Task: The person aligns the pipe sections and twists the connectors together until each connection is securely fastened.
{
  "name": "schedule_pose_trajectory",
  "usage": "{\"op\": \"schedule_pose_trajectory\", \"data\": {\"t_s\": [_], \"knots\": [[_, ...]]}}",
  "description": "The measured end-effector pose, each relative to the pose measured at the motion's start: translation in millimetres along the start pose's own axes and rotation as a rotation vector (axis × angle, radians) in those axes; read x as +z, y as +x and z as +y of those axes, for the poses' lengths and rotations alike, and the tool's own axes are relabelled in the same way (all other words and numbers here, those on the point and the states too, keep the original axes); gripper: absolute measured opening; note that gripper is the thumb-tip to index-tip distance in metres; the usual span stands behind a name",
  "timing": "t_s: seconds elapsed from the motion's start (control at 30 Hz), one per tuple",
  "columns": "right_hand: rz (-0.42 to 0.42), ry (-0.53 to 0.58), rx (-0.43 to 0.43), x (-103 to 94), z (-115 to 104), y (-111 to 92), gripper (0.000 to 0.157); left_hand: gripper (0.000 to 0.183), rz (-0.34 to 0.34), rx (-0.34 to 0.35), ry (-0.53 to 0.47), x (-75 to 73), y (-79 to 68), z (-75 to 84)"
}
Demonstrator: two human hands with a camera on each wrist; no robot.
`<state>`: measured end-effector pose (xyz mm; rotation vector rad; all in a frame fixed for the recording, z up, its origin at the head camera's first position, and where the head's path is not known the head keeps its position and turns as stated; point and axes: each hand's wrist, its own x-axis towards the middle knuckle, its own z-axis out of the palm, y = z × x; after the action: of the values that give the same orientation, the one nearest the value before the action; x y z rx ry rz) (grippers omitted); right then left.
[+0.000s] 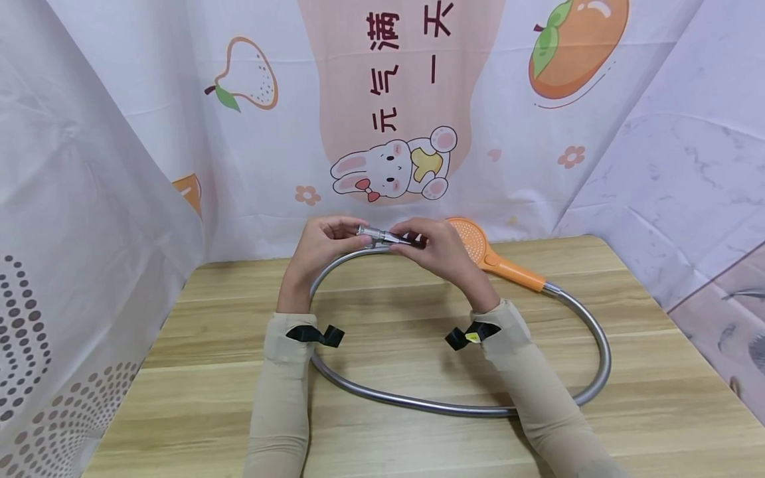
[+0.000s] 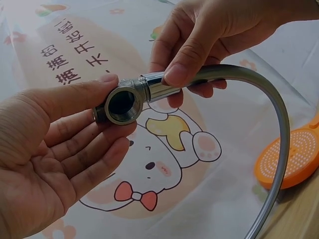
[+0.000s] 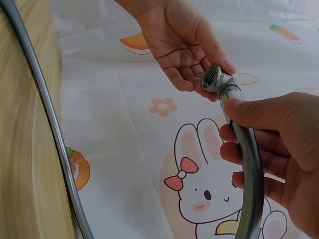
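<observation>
My left hand pinches a small chrome pipe fitting between thumb and fingers. The round threaded mouth of this fitting faces the left wrist camera. Against its side sits the chrome end nut of a grey shower hose, in line with the fitting. Thumb and curled fingers of my right hand grip the hose at this nut. Both hands are raised near the table's back edge. An orange shower head lies behind the right hand, its handle joined to the hose's other end.
The hose loops across the wooden table, passing under both forearms. A printed cloth curtain hangs right behind the table, with more cloth at both sides. Black straps circle the sleeves at the wrists.
</observation>
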<state>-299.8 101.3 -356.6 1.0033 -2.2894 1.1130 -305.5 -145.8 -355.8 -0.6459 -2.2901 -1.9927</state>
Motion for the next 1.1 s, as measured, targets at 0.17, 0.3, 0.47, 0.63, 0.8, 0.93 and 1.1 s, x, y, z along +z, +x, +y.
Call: {"op": "schedule_pose_trajectory", "data": {"t_s": [0.17,0.3,0.47,0.63,0.8,0.93,1.1], "knots": [[-0.006,0.048,0.009,-0.1,2.8,0.0,0.018,0.025,-0.007,0.031,0.002,0.0,0.3,-0.7],[-0.02,0.074,0.019,-0.3,4.2,0.3,0.017,0.025,-0.024,0.046,-0.005,-0.4,0.3,-1.0],[-0.048,0.121,0.049,-1.5,5.9,0.5,0.015,0.027,-0.053,0.072,0.014,-0.9,1.4,-1.5],[-0.079,0.148,0.088,-3.3,6.6,0.4,0.014,0.028,-0.067,0.068,0.001,-0.5,2.5,-1.9],[-0.089,0.159,0.108,-5.0,6.6,0.7,0.013,0.025,-0.07,0.049,-0.044,1.6,1.9,0.1],[-0.075,0.16,0.124,-5.4,6.8,0.6,0.013,0.024,-0.063,0.036,-0.059,3.4,1.8,0.6],[-0.046,0.143,0.131,-4.9,4.1,-0.2,0.011,0.025,-0.058,0.03,-0.043,5.8,1.8,0.0]]}}
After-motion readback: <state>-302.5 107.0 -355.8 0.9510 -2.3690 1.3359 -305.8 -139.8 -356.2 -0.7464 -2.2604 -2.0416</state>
